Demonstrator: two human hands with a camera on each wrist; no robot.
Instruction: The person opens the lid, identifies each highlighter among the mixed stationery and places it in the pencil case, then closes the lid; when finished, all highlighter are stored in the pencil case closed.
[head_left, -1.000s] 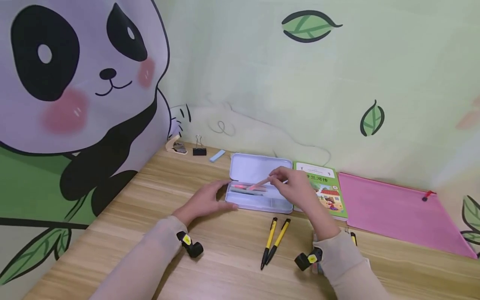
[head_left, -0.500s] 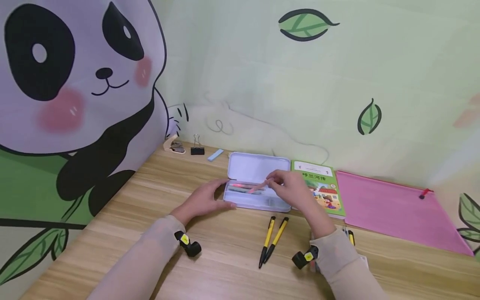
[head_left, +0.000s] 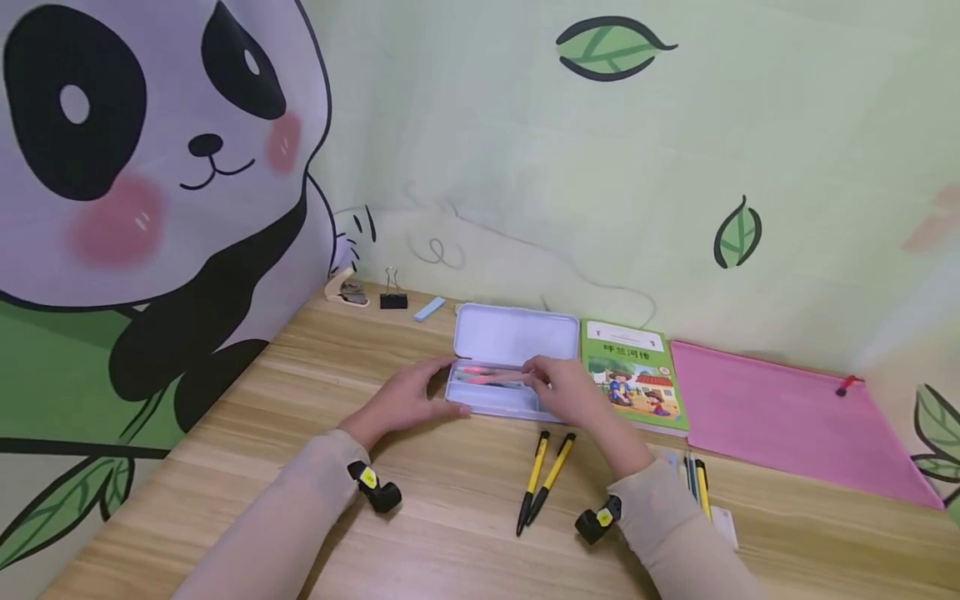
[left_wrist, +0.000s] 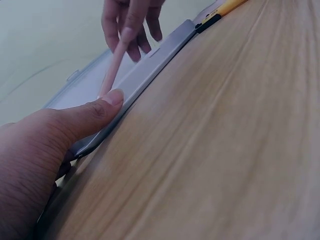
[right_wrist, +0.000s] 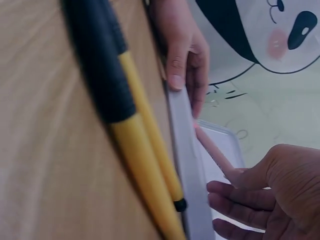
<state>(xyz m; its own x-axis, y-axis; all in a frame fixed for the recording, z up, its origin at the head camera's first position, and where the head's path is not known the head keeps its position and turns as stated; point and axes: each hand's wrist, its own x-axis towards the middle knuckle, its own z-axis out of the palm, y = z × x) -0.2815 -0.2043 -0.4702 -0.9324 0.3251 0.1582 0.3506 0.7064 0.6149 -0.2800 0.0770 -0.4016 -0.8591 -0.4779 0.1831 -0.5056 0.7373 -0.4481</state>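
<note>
A white pencil case [head_left: 517,333] lies on the wooden table with its lid raised at the back. My left hand [head_left: 405,402] holds its left end, the thumb along the front wall and the fingers round the side. My right hand [head_left: 573,393] pinches a slim pink pen [right_wrist: 215,152] between thumb and forefinger. The pen slants down into the case's tray, where several other pens lie. In the left wrist view its far end is hidden behind the left thumb [left_wrist: 92,114]. Two yellow-and-black pens [head_left: 534,479] lie side by side in front of the case.
Right of the case lies a green book [head_left: 633,379], then a pink zip pouch [head_left: 795,417]. More pens [head_left: 702,483] lie by the right sleeve. A black binder clip [head_left: 393,301], a blue strip [head_left: 430,309] and a beige object [head_left: 347,290] stand along the wall.
My right hand has lowered toward the tray, and the pink pen now lies flatter over the other pens. The left hand keeps its place on the case.
</note>
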